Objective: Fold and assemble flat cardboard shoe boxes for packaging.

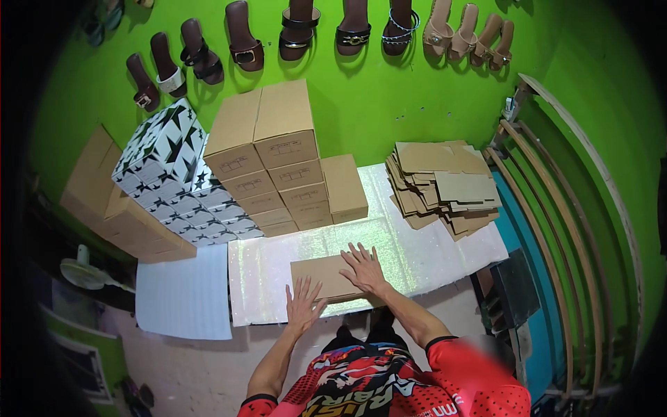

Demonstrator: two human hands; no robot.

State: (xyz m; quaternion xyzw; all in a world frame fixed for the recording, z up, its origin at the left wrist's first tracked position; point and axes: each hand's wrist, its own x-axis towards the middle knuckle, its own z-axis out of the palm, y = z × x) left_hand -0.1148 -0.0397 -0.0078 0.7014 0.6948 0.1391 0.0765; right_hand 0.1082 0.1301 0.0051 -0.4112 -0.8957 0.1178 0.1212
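A brown cardboard box (326,273) lies on the shiny whitish table covering (260,306), close to the table's front edge. My left hand (303,304) rests with fingers spread on the box's near left corner. Flat on its right part, fingers fanned out, is my right hand (365,270). Neither hand grips anything. The box's top looks closed; its right end is partly covered by my right hand.
Stacked brown boxes (286,156) stand at the back, with star-patterned boxes (167,160) to their left. A pile of flattened cardboard (445,174) lies at the back right. Sandals (299,31) hang on the green wall. Wooden rails (556,229) run along the right side; a fan (83,267) stands left.
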